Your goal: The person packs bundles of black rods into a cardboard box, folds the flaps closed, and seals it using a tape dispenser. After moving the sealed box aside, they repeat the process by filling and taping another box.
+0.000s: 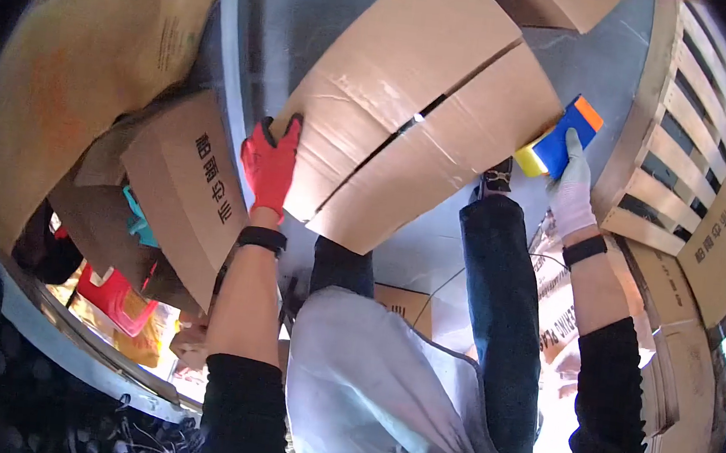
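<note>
Fingers of left hand (269, 168), red-gloved, spread flat on one cardboard box (410, 100). Right hand (573, 187), white-gloved, fingers clamped on one blue-orange-yellow scraper (564, 139). One wooden pallet (677, 143) beside.

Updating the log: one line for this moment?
left hand: on cardboard box flap | right hand: holding blue-orange tape dispenser | flaps: closed, seam untaped

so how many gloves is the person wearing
2: a red glove on the left hand, pressed on the cardboard box, and a white glove on the right hand, gripping a blue and orange tool. None hidden, as far as shows.
</note>
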`<action>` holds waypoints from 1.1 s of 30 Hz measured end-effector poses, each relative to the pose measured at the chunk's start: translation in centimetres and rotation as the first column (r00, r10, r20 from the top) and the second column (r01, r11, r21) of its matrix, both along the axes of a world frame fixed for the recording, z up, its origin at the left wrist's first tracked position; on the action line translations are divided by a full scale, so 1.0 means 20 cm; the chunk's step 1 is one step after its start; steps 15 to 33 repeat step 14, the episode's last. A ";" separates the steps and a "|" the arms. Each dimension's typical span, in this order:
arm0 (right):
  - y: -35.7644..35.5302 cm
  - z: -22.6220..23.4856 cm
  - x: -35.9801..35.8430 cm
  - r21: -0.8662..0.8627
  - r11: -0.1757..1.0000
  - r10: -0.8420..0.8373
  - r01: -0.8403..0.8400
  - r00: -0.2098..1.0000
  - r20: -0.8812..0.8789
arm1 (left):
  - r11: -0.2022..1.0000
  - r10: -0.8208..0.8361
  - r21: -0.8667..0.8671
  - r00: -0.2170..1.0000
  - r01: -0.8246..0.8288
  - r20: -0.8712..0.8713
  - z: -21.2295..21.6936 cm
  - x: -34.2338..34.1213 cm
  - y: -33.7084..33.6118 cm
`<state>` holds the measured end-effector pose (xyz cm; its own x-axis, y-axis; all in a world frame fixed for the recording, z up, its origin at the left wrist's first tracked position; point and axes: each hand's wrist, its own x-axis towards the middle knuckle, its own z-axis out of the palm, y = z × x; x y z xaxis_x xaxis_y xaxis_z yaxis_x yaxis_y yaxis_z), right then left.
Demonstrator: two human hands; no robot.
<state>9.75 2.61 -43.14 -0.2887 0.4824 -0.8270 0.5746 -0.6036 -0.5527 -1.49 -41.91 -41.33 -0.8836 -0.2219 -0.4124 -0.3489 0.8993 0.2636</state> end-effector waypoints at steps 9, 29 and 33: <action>-0.04 0.12 -0.42 0.265 0.884 0.400 -0.385 0.917 -0.002 | 0.991 0.125 0.046 0.991 -0.123 -0.044 -0.04 0.65 0.04; 0.01 0.26 -0.36 0.440 0.702 0.629 -0.560 0.777 -0.015 | 1.000 -0.010 0.009 0.474 0.005 0.880 0.28 0.50 0.13; 0.01 0.26 -0.36 0.440 0.702 0.629 -0.560 0.777 -0.015 | 1.000 -0.010 0.009 0.474 0.005 0.880 0.28 0.50 0.13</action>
